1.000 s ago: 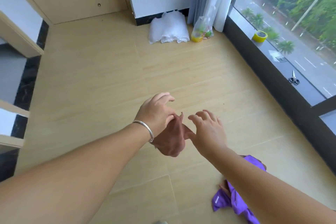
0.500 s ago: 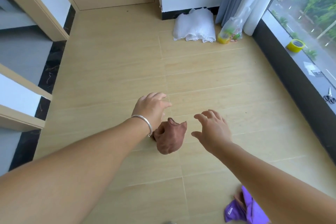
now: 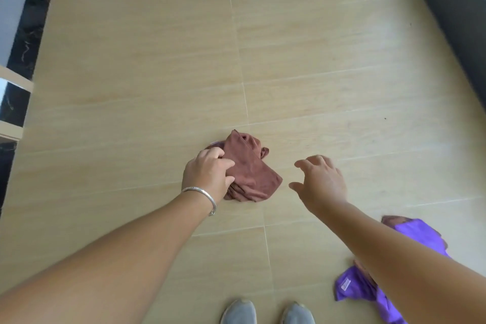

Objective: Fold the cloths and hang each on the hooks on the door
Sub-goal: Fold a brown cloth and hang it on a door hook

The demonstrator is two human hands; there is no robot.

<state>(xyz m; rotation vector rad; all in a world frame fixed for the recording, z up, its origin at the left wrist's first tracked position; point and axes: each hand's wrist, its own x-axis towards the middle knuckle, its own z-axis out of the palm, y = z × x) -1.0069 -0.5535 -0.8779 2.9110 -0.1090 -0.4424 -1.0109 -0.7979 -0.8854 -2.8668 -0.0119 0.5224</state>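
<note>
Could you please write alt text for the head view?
The left hand grips a crumpled brown cloth on the wooden floor, the open right hand beside it. A purple cloth lies lower right.

Floor (image 3: 157, 60): pale wood-look tiles, thin grout lines, evenly daylit. Dark baseboard (image 3: 452, 16) bounds its far-right edge. Black marble strip (image 3: 26, 34) and pale wooden frames (image 3: 15, 79) along floor's left edge.

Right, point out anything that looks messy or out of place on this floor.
Two things stand out. The brown cloth lies crumpled on the wooden floor, gripped by the left hand; the right hand hovers beside it. The purple cloth lies bunched near the grey shoes, unfolded.
</note>
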